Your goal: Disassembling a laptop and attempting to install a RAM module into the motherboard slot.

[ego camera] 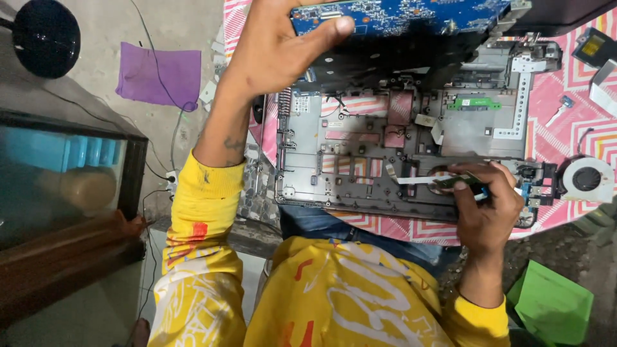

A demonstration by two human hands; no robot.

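Blue circuit board (411, 14) is lifted at its near-left corner, clamped by the left hand (276, 48), thumb on top; its long axis runs away to that hand's right, above the open laptop base (385, 138). The right hand (485, 205), well apart below, pinches a small dark part (457, 182) on a flat ribbon cable (414, 180). The left hand is the nearer to the board.

Matt plastic, glossy board: an opened laptop's surfaces

Laptop base shell (360, 160): matt grey plastic w/ dull metal brackets. Circuit board (398, 16): glossy blue, held by left hand (276, 48). Ribbon cable (418, 180): smooth white plastic. Cloth cover (572, 138) on tabletop: pink-white woven fabric. Sleeves (199, 212): soft yellow cloth. Purple rag (160, 74): matt fabric. Fan (586, 180): smooth plastic.
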